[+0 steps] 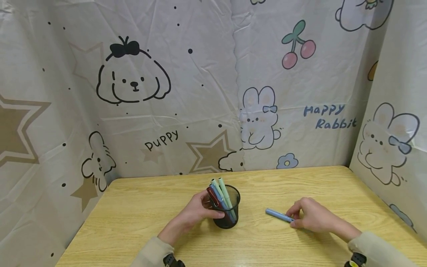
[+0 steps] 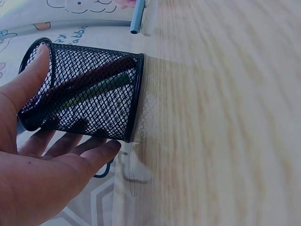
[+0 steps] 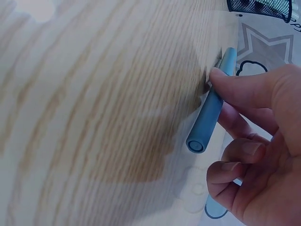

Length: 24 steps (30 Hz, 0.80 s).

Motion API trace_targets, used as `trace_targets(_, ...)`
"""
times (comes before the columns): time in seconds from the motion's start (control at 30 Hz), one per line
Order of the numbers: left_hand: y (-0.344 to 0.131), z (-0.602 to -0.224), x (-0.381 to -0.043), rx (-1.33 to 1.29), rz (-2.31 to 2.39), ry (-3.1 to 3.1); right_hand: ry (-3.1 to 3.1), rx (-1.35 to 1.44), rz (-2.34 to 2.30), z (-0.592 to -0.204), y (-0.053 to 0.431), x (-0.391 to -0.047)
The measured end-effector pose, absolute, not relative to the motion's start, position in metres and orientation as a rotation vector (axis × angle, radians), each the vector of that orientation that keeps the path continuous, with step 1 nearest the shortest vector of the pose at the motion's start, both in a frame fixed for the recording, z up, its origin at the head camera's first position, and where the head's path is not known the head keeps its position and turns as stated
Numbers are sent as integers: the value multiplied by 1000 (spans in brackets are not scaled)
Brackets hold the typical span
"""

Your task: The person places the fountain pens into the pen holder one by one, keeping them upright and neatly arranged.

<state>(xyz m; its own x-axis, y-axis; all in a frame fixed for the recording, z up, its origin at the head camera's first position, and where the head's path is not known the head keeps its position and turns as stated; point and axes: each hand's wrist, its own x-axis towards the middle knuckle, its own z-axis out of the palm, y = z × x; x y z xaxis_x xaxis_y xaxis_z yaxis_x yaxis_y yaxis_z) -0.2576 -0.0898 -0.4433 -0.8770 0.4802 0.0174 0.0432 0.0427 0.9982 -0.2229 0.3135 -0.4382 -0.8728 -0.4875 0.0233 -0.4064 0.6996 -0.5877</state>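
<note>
A black mesh pen holder [image 1: 225, 224] stands on the table, its mesh wall [image 2: 94, 94] close up in the left wrist view. My left hand [image 1: 192, 214] grips it from the left, thumb at the front near the rim and fingers round the far side. Inside stand a dark red pen [image 1: 213, 196], a blue pen with a clip and light green pens [image 1: 225, 192]. To the right, my right hand [image 1: 313, 215] pinches another blue pen [image 1: 276, 213] between thumb and fingers. In the right wrist view this pen [image 3: 205, 120] shows its round end toward the camera, low over the tabletop.
The light wood table [image 1: 150, 196] has its far edge against a white cloth backdrop [image 1: 200, 96] printed with cartoons. More of this cloth [image 1: 400, 66] hangs along the right side. Both forearms wear beige sleeves with dark straps at the wrists.
</note>
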Motion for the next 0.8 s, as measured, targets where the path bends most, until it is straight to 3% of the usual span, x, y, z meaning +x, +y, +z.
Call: trace_targets(0.8,-89,-443,-258,534,1908,1988,2696,-648,-1188,-438,307,-221)
